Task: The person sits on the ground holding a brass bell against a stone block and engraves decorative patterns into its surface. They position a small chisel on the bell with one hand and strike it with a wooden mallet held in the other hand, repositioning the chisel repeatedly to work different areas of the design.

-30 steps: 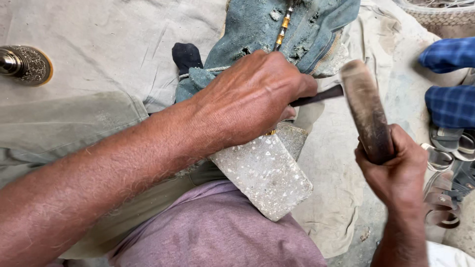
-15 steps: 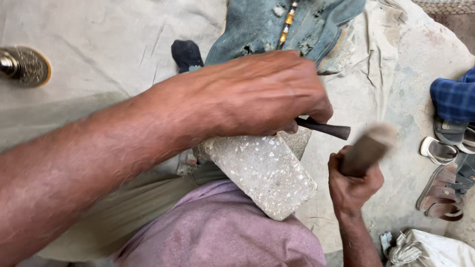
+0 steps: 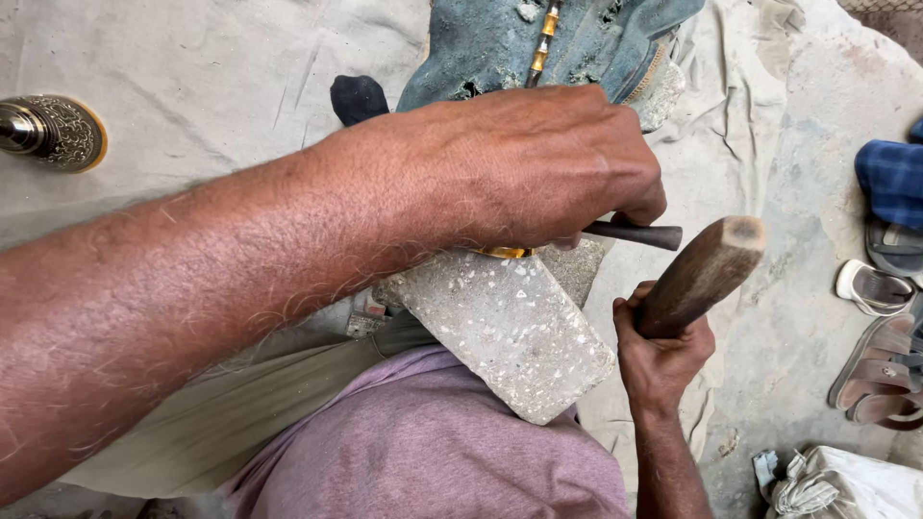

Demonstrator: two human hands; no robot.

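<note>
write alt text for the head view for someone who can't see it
Seen from above, a person's left hand grips a dark metal rod against a speckled stone block, while the right hand holds a wooden mallet beside it. Worn blue denim lies on pale cloth; sandals sit at the right edge.

One head-worn cam only, so no 2nd view and no shared area. It looked steeply down from above the person's lap, v. close: the left forearm filled the frame's left, the speckled grey stone slab (image 3: 510, 332) sat centre, the pale dusty cloth ground sheet (image 3: 212, 77) ran to the top edge.
</note>
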